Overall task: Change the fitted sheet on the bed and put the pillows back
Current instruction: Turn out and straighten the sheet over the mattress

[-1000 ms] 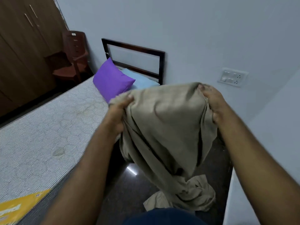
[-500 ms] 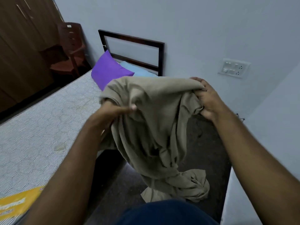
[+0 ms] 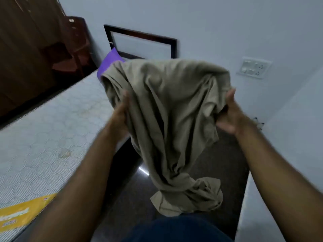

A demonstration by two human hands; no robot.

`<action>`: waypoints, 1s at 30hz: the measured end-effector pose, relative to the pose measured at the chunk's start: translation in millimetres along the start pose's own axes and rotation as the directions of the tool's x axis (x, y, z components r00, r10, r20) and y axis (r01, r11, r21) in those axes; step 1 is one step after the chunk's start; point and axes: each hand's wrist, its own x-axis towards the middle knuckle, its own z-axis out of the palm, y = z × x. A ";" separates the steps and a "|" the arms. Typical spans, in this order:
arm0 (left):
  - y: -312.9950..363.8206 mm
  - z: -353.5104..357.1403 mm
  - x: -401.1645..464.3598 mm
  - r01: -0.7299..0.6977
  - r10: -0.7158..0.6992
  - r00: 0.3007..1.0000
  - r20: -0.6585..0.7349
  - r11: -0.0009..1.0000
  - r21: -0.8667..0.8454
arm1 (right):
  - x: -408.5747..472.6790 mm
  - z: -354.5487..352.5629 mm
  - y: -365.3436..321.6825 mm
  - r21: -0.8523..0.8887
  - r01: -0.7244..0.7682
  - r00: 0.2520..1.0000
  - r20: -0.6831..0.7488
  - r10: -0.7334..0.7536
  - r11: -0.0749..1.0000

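Note:
A crumpled beige sheet (image 3: 167,105) hangs in front of me over the dark floor, and its lower end lies bunched there. My left hand (image 3: 122,109) holds the sheet's left side and my right hand (image 3: 229,112) grips its right side, thumb up. The bare quilted mattress (image 3: 52,130) stretches along my left. A purple pillow (image 3: 110,62) lies at its head, by the dark headboard (image 3: 139,34); the sheet hides most of the pillow. The picture is motion-blurred.
A dark wooden chair (image 3: 73,46) and a brown wardrobe (image 3: 22,49) stand beyond the bed. A switch panel (image 3: 253,68) sits on the wall. A narrow strip of dark floor (image 3: 227,163) runs between the bed and a white surface (image 3: 288,172) on the right.
Both hands have dropped from the sheet's top edge to its sides, and the fabric now billows above them. The blue pillow is now hidden behind the sheet.

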 end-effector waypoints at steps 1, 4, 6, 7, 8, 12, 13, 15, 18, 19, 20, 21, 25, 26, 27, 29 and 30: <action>-17.6 4.3 -3.1 0.060 -0.060 0.997 0.041 0.998 0.006 | -4.4 -7.6 19.3 -0.078 -0.083 0.996 0.012 0.085 0.993; -55.6 13.8 -1.0 0.134 -0.136 0.991 0.012 0.986 0.097 | -14.2 -22.1 65.8 -0.484 -0.262 0.965 -0.112 0.238 0.835; -55.2 8.8 3.1 0.098 -0.080 0.992 -0.099 0.975 0.202 | -11.8 -19.2 70.9 -0.702 -0.188 0.981 -0.166 0.098 0.687; -48.6 0.4 6.1 0.086 -0.066 0.990 -0.123 0.982 0.169 | -7.8 -19.1 66.2 -0.672 -0.152 0.976 -0.215 0.005 0.724; -37.4 -7.5 9.4 0.073 -0.060 0.989 -0.134 0.993 0.098 | -3.7 -15.3 53.8 -0.529 -0.084 0.961 -0.267 -0.072 0.845; 5.5 -39.4 26.1 -0.020 0.022 1.000 0.012 0.988 -0.150 | -3.5 -2.3 -3.5 0.130 0.250 0.959 -0.169 -0.227 0.959; 3.1 -32.3 25.8 -0.003 0.007 0.999 0.048 0.997 -0.082 | -2.5 -4.9 -3.0 0.035 0.202 0.977 -0.080 -0.199 0.979; -26.9 -16.6 19.3 0.125 -0.118 0.991 -0.058 0.982 0.143 | -8.1 -11.4 15.3 -0.293 -0.053 0.997 -0.064 0.036 0.955; -79.3 -6.3 6.4 0.206 -0.169 0.975 -0.142 0.926 0.315 | -13.8 -18.4 52.9 -0.689 -0.258 0.965 -0.216 0.148 0.677; -87.1 -8.3 5.9 0.229 -0.181 0.968 -0.173 0.919 0.322 | -12.1 -16.3 59.0 -0.735 -0.202 0.974 -0.221 0.052 0.647; -85.8 -10.9 6.5 0.247 -0.200 0.961 -0.190 0.932 0.267 | -9.9 -13.9 59.5 -0.723 -0.148 0.965 -0.254 -0.061 0.675; -75.4 -14.5 8.3 0.238 -0.199 0.957 -0.210 0.954 0.180 | -6.6 -10.2 52.1 -0.610 -0.113 0.940 -0.322 -0.115 0.785; -6.0 -36.1 15.6 -0.015 0.001 0.992 -0.126 0.994 -0.108 | -11.3 6.3 0.1 -0.004 0.262 0.941 -0.220 -0.257 0.965; 6.3 -38.3 15.9 -0.039 0.031 0.997 -0.073 0.993 -0.112 | -14.7 5.2 -4.9 -0.004 0.253 0.960 -0.123 -0.251 0.968; 8.6 -34.1 15.0 -0.018 0.015 0.999 -0.041 0.998 -0.061 | -17.9 5.5 -4.4 -0.122 0.175 0.984 -0.014 -0.178 0.977; -16.0 -20.4 9.9 0.079 -0.078 0.997 -0.013 0.981 0.175 | -22.7 -0.2 18.6 -0.607 -0.071 0.997 -0.063 0.041 0.791; -35.0 -10.9 2.5 0.137 -0.127 0.990 -0.053 0.954 0.266 | -22.6 -3.1 35.3 -0.777 -0.178 0.984 -0.153 0.094 0.604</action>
